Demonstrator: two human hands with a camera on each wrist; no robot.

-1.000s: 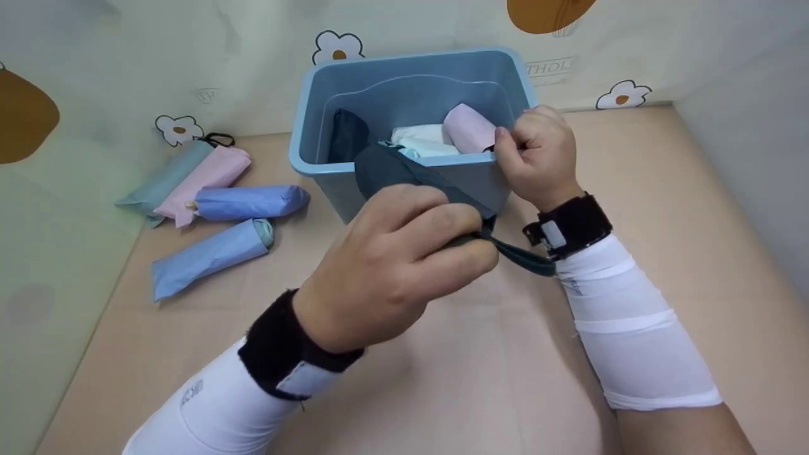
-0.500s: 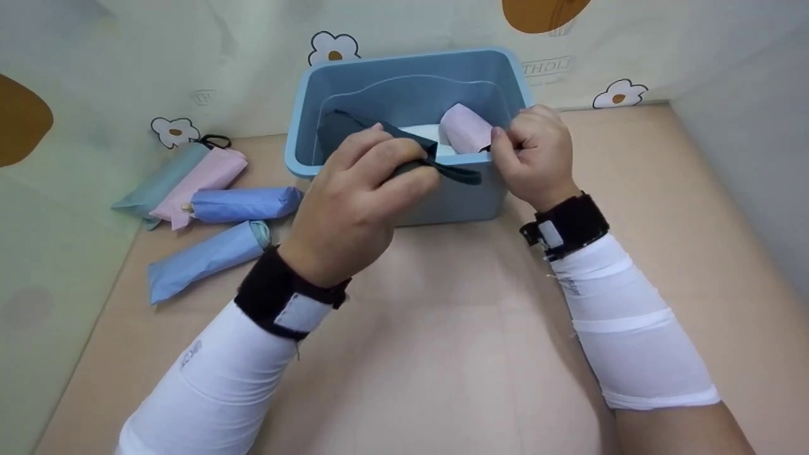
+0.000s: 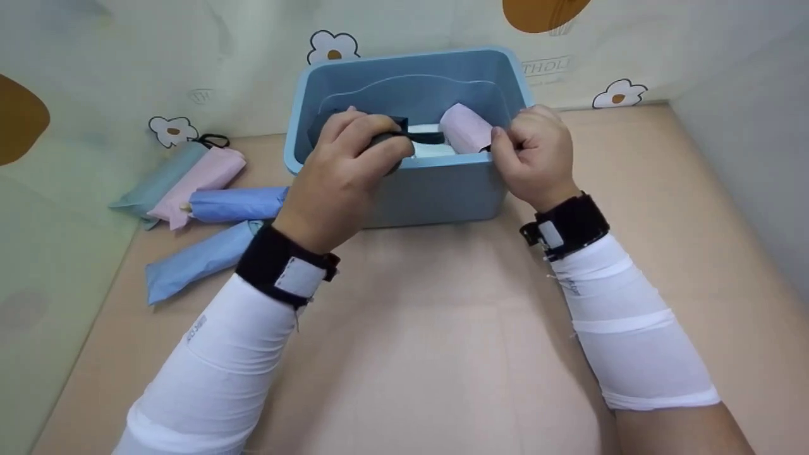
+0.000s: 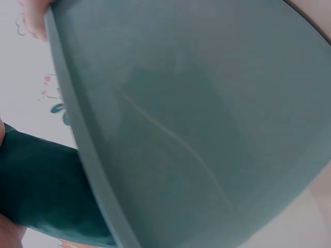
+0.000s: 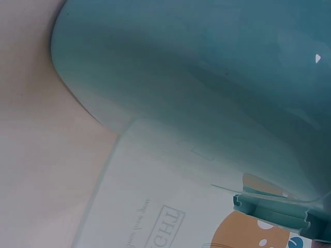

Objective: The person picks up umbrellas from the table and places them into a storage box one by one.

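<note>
A dark green folded umbrella (image 4: 46, 186) with a wrist strap is gripped near its strap end by my left hand (image 3: 344, 170). It reaches over the front rim into the left part of the blue bin (image 3: 442, 196); the left wrist view shows it passing behind the rim. My right hand (image 3: 537, 155) grips the bin's rim at the front right corner, fingers curled over it. Inside the bin, a pink folded umbrella (image 3: 466, 128) leans at the right beside a white bundle (image 3: 430, 150). My left hand and the held umbrella hide the bin's left side.
Left of the bin lie a grey-green folded umbrella (image 3: 167, 174), a pink one (image 3: 202, 183), a blue one (image 3: 237, 203) and a light blue one (image 3: 199, 265). A flower-print sheet (image 3: 404, 22) rises behind the bin and at the left.
My left hand has moved forward and left, carrying the dark green umbrella from in front of the bin to over its inside. The right hand has stayed on the rim.
</note>
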